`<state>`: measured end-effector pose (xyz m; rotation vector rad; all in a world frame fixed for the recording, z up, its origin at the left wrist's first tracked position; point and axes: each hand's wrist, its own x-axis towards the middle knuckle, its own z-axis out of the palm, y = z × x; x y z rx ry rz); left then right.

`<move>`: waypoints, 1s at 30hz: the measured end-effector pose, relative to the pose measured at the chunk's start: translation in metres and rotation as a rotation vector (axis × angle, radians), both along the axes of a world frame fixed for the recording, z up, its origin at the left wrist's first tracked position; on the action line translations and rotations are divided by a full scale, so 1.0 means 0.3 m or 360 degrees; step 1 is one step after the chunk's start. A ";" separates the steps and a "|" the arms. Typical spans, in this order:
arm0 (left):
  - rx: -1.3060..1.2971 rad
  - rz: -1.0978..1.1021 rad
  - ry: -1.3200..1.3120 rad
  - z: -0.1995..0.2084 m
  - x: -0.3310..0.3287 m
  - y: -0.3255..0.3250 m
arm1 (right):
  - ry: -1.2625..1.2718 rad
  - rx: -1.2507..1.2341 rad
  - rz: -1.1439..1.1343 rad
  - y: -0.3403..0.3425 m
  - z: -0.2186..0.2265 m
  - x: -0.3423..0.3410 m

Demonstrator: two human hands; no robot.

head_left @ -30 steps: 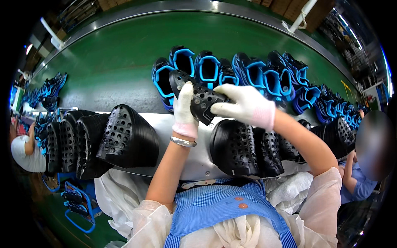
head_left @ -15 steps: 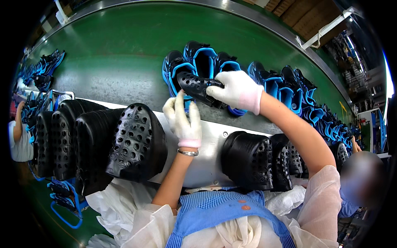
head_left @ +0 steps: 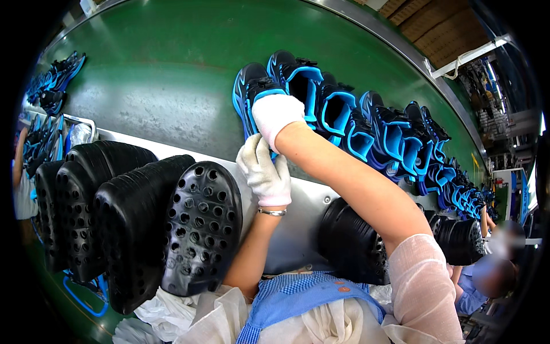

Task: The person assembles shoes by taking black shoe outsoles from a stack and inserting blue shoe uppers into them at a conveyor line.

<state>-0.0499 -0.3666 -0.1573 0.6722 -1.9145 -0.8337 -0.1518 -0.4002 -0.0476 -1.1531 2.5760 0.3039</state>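
Note:
A black and blue shoe point(head_left: 247, 92) lies on the green conveyor belt point(head_left: 149, 86), at the left end of a long row of like shoes point(head_left: 378, 135). My right hand point(head_left: 277, 115), in a white glove, is closed over this shoe's near side. Just below it, my gloved left hand point(head_left: 265, 174) has its back toward me, fingers stretched up to the shoe's near end, with nothing visibly in its grasp. Part of the shoe is hidden under both gloves.
Black perforated shoe moulds point(head_left: 197, 229) stand packed in a row along the grey metal ledge point(head_left: 298, 229), more of them at right point(head_left: 352, 243). Further shoes lie far left point(head_left: 54, 86). Another person's arm point(head_left: 20, 172) shows at left, a co-worker point(head_left: 487, 275) at right.
The shoe held up in both hands a second ago has gone down onto the belt at the row's left end. My left hand has let go of it and dropped below.

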 end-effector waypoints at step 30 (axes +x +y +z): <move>0.0023 0.0105 -0.0054 -0.009 -0.061 -0.009 | -0.0044 -0.0503 0.0362 0.425 0.335 0.014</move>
